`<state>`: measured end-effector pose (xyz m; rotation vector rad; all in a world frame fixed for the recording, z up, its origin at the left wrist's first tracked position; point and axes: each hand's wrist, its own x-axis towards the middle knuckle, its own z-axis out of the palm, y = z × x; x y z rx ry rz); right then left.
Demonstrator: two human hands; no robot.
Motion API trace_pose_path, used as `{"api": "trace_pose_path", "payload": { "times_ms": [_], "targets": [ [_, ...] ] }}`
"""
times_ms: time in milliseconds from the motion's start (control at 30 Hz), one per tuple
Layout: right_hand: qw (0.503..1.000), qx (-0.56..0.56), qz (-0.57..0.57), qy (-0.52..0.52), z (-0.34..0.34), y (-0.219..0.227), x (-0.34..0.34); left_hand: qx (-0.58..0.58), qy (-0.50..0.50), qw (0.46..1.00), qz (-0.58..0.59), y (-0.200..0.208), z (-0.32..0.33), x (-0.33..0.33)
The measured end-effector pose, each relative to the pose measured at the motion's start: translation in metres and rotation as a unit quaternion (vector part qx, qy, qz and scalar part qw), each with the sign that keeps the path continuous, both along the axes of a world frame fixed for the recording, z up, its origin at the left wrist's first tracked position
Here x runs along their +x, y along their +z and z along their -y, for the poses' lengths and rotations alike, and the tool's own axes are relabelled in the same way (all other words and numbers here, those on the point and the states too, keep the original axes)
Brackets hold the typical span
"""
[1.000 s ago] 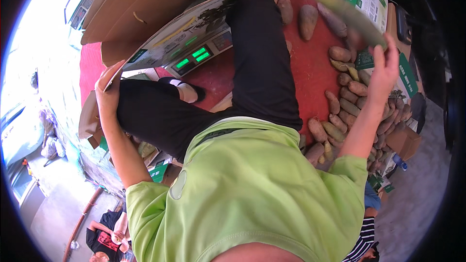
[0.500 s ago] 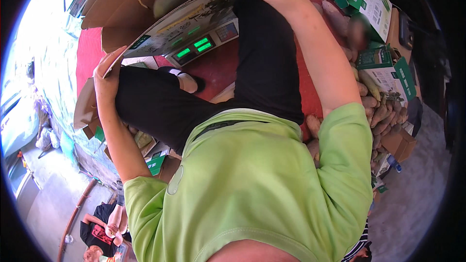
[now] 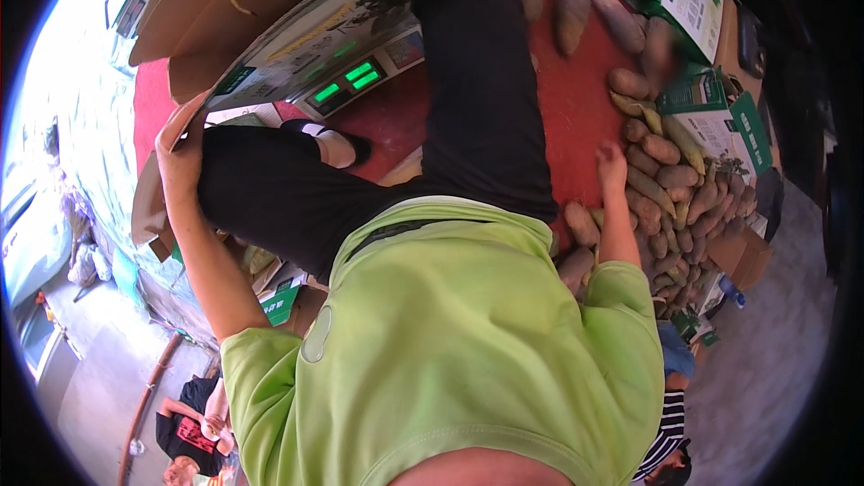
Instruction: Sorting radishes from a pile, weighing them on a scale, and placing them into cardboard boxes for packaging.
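At the upper left, my left hand (image 3: 178, 155) grips the edge of a large cardboard box (image 3: 306, 40), fingers closed over its raised flap. The box's mouth is open and its printed side faces me; its contents are mostly hidden. My right hand (image 3: 611, 169) is over the red surface beside a pile of brown, elongated tubers (image 3: 661, 150), some of them greenish. Its fingers look loosely bent and a little apart, with nothing visible in them. Under the box stands a scale (image 3: 360, 81) with lit green digits, partly covered by the box.
My black-trousered legs (image 3: 486, 81) straddle the scale. Green-and-white cartons (image 3: 688, 13) stand at the upper right. Loose tubers (image 3: 571, 22) lie on the red surface (image 3: 576, 94). One person (image 3: 193, 427) sits at lower left; another, in stripes (image 3: 666, 423), is at lower right.
My right hand has come from above the box down and right to beside the tubers. A pale long tuber seen in the box is now hidden. My left hand still holds the flap.
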<state>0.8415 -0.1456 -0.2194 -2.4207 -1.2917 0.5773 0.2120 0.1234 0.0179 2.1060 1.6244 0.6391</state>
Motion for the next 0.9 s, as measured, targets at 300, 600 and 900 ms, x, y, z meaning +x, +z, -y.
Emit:
{"api": "trace_pose_path", "payload": {
  "times_ms": [300, 600, 900],
  "targets": [
    [0.924, -0.240, 0.029, -0.298, 0.230, -0.014, -0.006, -0.066, 0.046, 0.996, -0.050, -0.036, -0.011, -0.080],
    [0.868, -0.302, -0.022, -0.394, 0.282, 0.005, -0.040, -0.099, 0.124, 0.985, -0.072, -0.013, -0.009, -0.032],
    [0.809, -0.278, -0.062, -0.513, 0.309, -0.044, -0.058, -0.114, 0.129, 0.985, -0.028, -0.019, -0.009, -0.041]
  ]
}}
